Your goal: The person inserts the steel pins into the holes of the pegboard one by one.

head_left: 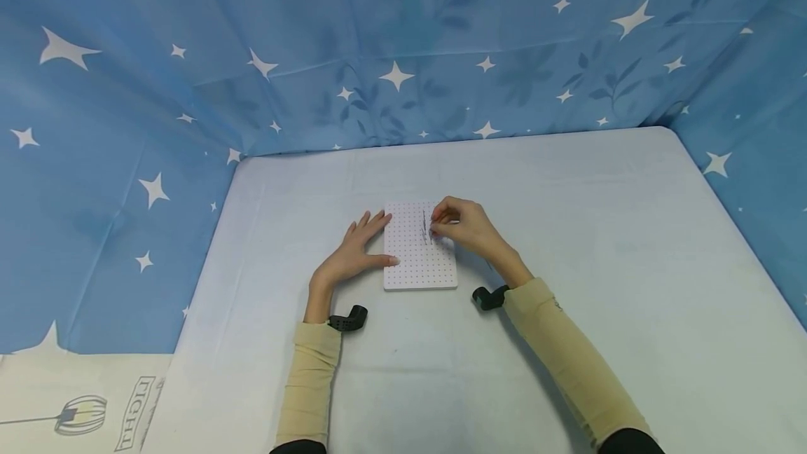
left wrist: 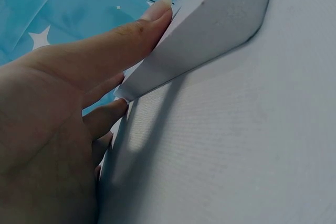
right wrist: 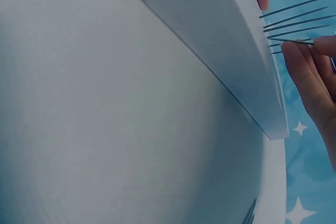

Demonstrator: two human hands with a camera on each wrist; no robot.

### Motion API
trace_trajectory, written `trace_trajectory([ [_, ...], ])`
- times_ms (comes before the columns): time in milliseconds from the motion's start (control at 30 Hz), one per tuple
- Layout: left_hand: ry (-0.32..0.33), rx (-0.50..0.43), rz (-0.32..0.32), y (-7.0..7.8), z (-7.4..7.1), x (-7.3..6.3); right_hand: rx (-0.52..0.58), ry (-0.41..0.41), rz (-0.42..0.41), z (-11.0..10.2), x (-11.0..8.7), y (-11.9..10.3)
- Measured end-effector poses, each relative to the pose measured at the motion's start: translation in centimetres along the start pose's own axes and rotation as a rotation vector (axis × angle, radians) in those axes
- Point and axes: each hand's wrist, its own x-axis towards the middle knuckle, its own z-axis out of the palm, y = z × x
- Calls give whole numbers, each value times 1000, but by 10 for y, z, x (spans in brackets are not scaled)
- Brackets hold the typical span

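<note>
A white pegboard (head_left: 416,275) with rows of small holes lies flat. Several thin dark needle-like sticks (right wrist: 294,8) stand upright in it, seen from the side in the right wrist view. My right hand (head_left: 469,230) is above the board's upper right part, pinching one such stick (right wrist: 290,40) between thumb and fingertips, close to the standing ones. Whether its lower end is in a hole I cannot tell. My left hand (head_left: 353,254) rests along the board's left edge with fingers spread and nearly straight. Its thumb (left wrist: 157,11) lies on the top edge.
A white cloth (head_left: 599,244) covers the table under the board. Several dark thin sticks (right wrist: 250,213) lie at the bottom of the right wrist view. Blue star-patterned curtains (head_left: 403,33) hang behind the table and at its sides.
</note>
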Motion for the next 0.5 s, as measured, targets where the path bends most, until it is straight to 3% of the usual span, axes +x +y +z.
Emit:
trace_trajectory([
  [500, 1, 1, -14, 2, 0, -1, -25, -2, -7, 1, 0, -2],
])
